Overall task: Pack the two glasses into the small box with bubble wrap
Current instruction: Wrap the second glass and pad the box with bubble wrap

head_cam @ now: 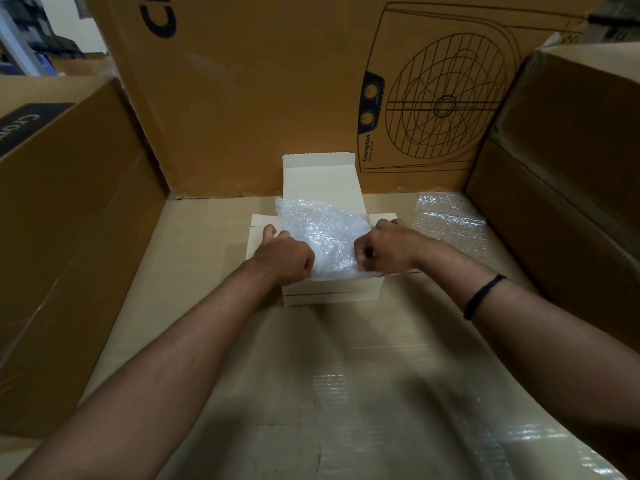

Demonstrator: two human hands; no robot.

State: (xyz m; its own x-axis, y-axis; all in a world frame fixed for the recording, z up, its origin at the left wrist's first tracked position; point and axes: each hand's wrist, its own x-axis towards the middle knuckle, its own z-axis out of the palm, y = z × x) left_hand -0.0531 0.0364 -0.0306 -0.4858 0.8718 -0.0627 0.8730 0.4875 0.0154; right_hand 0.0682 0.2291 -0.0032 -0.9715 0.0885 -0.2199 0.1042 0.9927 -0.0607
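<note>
Sitting in the mouth of the small box (332,292), a crinkled, cloudy bubble wrap bundle (322,233) bulges above the rim; whether glass lies inside the wrap cannot be told; the box is smooth white card with straight creases, its lid flap (320,178) upright at the back and its side flaps spread flat; the left hand (284,258) grips the bundle's near left edge with curled fingers; the right hand (384,247), a black band (483,296) on its wrist, pinches the near right edge; a loose bubble sheet (446,220) lies flat just right of the box on the glossy cardboard floor (346,375); a brown carton with a fan drawing (259,98) rises close behind; the left carton (69,202) and right carton (554,168) wall the sides, leaving broad floor toward the viewer.
</note>
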